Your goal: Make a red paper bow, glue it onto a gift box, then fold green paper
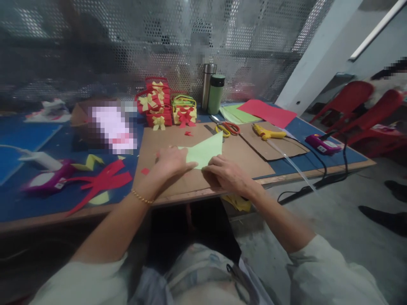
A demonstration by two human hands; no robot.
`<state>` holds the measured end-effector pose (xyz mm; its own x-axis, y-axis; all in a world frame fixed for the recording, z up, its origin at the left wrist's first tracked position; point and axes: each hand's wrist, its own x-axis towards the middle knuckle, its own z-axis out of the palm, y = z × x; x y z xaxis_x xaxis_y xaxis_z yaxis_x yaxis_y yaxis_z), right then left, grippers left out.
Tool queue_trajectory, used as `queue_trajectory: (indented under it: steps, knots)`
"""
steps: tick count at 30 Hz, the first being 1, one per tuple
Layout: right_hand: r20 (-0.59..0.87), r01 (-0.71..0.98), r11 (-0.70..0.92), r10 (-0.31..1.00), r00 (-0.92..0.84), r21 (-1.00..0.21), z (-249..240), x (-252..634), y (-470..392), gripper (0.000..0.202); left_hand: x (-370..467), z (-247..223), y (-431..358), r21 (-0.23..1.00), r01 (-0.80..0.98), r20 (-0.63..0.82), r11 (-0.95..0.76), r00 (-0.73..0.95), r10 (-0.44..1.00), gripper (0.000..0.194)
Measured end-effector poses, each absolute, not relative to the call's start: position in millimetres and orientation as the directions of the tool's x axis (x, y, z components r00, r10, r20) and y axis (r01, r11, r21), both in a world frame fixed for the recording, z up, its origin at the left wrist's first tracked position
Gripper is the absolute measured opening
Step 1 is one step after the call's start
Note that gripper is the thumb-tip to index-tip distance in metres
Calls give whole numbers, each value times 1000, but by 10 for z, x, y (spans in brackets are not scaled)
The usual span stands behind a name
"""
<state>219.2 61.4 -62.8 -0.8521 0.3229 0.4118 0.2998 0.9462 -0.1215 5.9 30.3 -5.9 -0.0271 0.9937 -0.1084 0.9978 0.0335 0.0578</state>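
A light green paper (pixel 208 149) with a pointed upper right corner lies on the brown cardboard (pixel 244 159). My left hand (pixel 173 162) rests on its left part, fingers together and pressed on the paper. At the paper's lower right edge, my right hand (pixel 222 171) has its fingers curled and closed on the paper. Small red scraps (pixel 188 133) lie on the cardboard behind the paper. Scissors with yellow handles (pixel 222 131) and a pair with orange-red handles (pixel 233 128) lie at the cardboard's back edge.
Behind stand red paper baskets (pixel 159 115), a yellow one (pixel 185 111) and a green bottle (pixel 216 95). A yellow glue gun (pixel 269 133) lies to the right, near red paper (pixel 267 112). Red paper strips (pixel 106 180) and a purple power socket (pixel 47 180) are left.
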Motion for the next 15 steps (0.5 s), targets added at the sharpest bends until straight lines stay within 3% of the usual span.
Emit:
queue_trajectory:
  steps: [3,9,15]
  knots:
    - [416,291,950,310,-855,-110,-640,2218,628,26,69,-35,291,-21,1000,-132,20,-22,991,57]
    - [459,268,962,264,-848,-57,-709,2258,653,31,89,-11,286,-44,999,-155,21,-27,987,59]
    - [517,282,956,282,-809,-81,-774,2409,619,34,91,-11,295,-55,998,-169,19,-28,985,62]
